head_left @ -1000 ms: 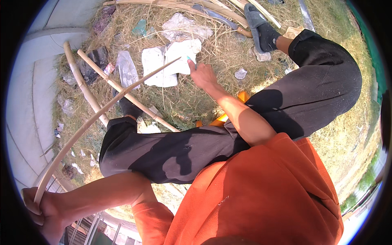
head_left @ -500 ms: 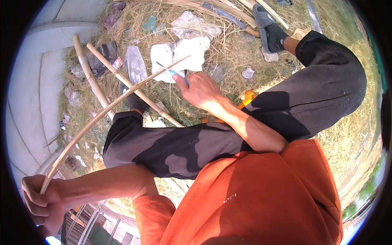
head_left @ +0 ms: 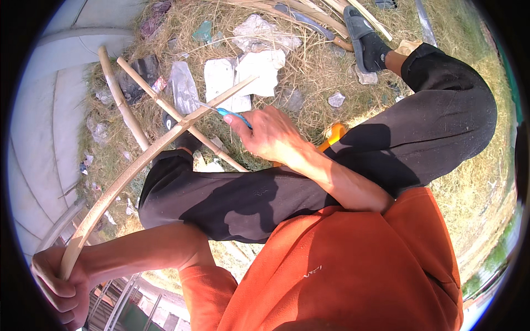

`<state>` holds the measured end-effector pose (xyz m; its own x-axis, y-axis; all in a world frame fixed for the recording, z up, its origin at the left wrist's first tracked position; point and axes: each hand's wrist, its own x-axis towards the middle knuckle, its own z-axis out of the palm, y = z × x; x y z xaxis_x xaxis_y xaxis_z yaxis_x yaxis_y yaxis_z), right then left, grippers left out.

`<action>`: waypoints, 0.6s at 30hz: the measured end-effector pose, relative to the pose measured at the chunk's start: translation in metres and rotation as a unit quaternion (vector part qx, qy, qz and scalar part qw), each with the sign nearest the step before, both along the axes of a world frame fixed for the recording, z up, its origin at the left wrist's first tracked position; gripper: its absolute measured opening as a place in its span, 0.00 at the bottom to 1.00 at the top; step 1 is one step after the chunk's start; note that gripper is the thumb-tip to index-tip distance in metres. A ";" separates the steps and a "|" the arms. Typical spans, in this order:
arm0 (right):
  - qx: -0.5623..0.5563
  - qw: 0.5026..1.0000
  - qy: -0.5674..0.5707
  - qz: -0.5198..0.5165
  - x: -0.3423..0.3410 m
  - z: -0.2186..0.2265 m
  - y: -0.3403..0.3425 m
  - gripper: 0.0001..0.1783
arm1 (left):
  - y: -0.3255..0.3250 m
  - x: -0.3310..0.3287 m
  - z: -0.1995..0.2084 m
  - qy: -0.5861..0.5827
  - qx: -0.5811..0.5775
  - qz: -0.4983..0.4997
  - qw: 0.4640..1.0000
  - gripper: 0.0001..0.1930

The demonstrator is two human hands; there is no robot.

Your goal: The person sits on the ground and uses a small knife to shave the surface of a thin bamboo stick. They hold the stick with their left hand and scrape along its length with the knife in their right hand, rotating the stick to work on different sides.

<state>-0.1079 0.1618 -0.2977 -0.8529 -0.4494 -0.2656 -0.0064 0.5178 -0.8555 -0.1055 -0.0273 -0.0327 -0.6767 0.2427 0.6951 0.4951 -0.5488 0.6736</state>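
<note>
My left hand, low at the far left, is closed round the near end of a long, curved bamboo strip. The strip runs up and right, its pale flat face showing, and ends in a narrow tip over white paper. In my right hand is a small blue-handled knife, fingers closed on the handle. Its thin blade points left and meets the strip a little short of the tip; whether it bites into the bamboo I cannot tell. Part of the handle is hidden by my fingers.
Two bamboo poles lie on dry grass at the left, one crossing beneath the strip. White paper and plastic litter lie ahead. A large curved blade with a wooden handle rests near my right sandal. A pale wall stands left.
The strip has turned about its length, so its wider pale face shows now. The knife has swung and shifted slightly left against it. My left hand has rotated a little.
</note>
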 end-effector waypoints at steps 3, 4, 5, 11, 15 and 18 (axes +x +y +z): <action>0.025 0.999 0.029 0.007 -0.004 0.002 0.004 0.31 | -0.005 0.004 0.002 0.032 -0.009 0.003 0.999 0.23; 0.047 0.998 0.042 0.002 0.001 0.001 0.004 0.32 | -0.006 0.007 0.002 0.029 -0.012 0.002 1.000 0.23; 0.068 0.997 0.030 0.001 0.002 -0.002 0.004 0.32 | -0.005 0.009 0.003 0.026 -0.013 0.002 1.000 0.23; 0.185 0.981 -0.007 -0.051 -0.008 -0.089 0.019 0.33 | -0.029 0.022 0.011 0.017 0.001 -0.007 1.000 0.29; 0.235 0.963 -0.066 -0.112 -0.013 -0.136 0.038 0.35 | -0.040 0.015 0.012 0.022 -0.013 0.013 1.000 0.24; 0.188 0.968 -0.101 -0.131 -0.010 -0.127 0.028 0.37 | -0.053 0.011 0.017 -0.001 -0.029 0.037 0.999 0.22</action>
<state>-0.1176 0.1894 -0.4247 -0.8381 -0.0640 -0.5418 0.3145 0.7548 -0.5756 -0.0945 -0.0804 -0.0153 -0.6953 0.2319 0.6803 0.5322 -0.4701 0.7041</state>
